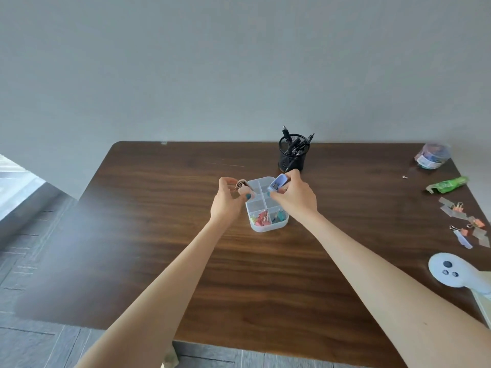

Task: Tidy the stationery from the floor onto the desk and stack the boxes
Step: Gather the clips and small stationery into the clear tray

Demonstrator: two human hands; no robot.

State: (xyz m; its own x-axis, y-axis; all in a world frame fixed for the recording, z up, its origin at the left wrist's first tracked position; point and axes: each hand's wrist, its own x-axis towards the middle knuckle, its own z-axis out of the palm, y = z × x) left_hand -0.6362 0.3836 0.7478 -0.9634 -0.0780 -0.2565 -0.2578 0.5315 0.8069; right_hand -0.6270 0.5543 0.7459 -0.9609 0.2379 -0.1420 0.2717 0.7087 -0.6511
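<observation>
On a dark wooden desk (pixel 164 235), a clear compartment box (pixel 267 208) holds coloured binder clips in its near cells, while above it the left hand (pixel 228 201) pinches a rose-gold clip (pixel 241 185) and the right hand (pixel 293 197) grips a lilac clip (pixel 277 181); no lettering is legible.

The white controller (pixel 449 270) is cut off at the right edge; the clear tub (pixel 432 155) of clips is blurred, its contents indistinct.

Dark wood-grain desk (pixel 186 235), smooth, faint sheen; translucent plastic compartment box (pixel 267 227); black metal mesh pen cup (pixel 293 155) beyond the grip.
</observation>
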